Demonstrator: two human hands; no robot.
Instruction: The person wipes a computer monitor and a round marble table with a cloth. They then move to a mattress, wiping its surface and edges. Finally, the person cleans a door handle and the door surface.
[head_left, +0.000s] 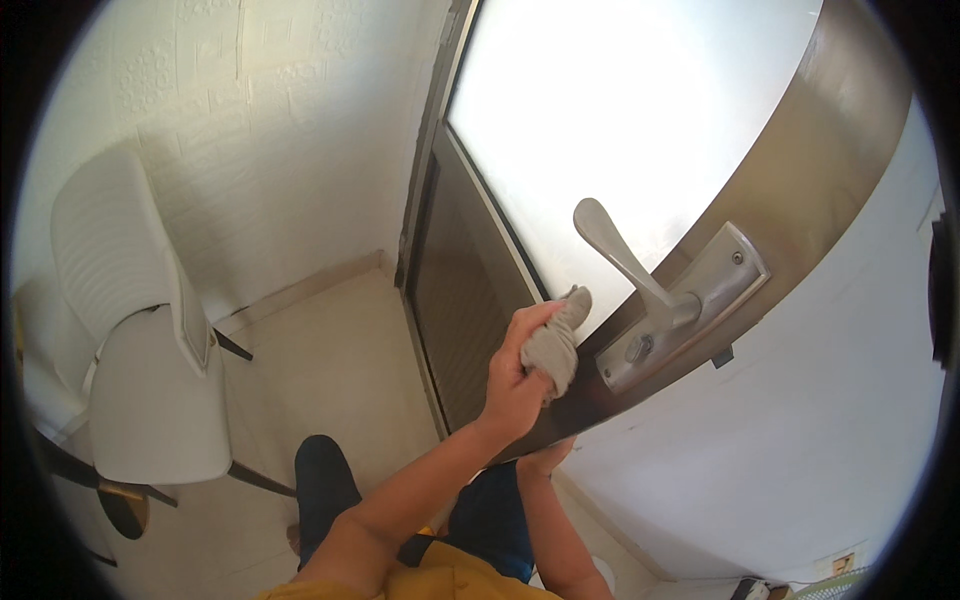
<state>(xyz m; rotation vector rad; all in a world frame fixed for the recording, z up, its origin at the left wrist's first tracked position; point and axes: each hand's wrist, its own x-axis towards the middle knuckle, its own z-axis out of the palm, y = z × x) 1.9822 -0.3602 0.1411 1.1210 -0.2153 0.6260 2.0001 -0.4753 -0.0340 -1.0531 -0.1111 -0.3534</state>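
A crumpled grey-beige cloth (553, 352) is gripped in my left hand (517, 375), up against the frosted glass pane (615, 97) and the brown metal frame of a door (832, 172). Just right of the cloth, a brushed metal lever handle (619, 255) stands out from its long backplate (720, 270). The backplate carries a small thumbturn (639, 349). Below, my right hand (551, 456) touches the edge of the door, its fingers mostly hidden behind the frame. A latch bolt (722, 358) sticks out from the same edge.
A white padded chair (161, 405) with dark legs stands at the left, near a textured white wall (300, 150). Pale floor tiles (330, 352) lie between chair and door. A white wall (750, 465) rises at right, with a wall socket (844, 562) low down.
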